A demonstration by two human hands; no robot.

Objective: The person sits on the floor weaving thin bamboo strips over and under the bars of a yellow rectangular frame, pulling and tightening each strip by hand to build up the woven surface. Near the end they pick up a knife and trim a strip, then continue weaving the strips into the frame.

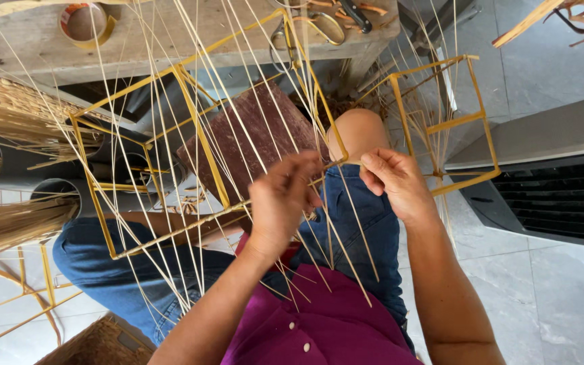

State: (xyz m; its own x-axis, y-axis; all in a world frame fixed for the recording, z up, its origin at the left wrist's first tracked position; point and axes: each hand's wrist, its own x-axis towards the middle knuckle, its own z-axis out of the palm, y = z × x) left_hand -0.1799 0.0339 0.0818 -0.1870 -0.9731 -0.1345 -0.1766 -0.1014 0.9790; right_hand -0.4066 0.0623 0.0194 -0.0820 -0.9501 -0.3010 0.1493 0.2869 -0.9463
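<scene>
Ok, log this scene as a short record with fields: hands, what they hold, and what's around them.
left hand: pinching pale reed strands at the corner of the yellow wire frame
right hand: gripping strands at the same corner
frame: rests over the person's lap, strands strung across it
nearby: second yellow frame, tape roll on wooden bench, reed bundles at left

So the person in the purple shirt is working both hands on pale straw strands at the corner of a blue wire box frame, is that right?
Not quite: the wire box frame is yellow, not blue, as the head view shows. The rest holds: the left hand and right hand both pinch pale straw strands at a corner of that frame, above the purple shirt.
</scene>
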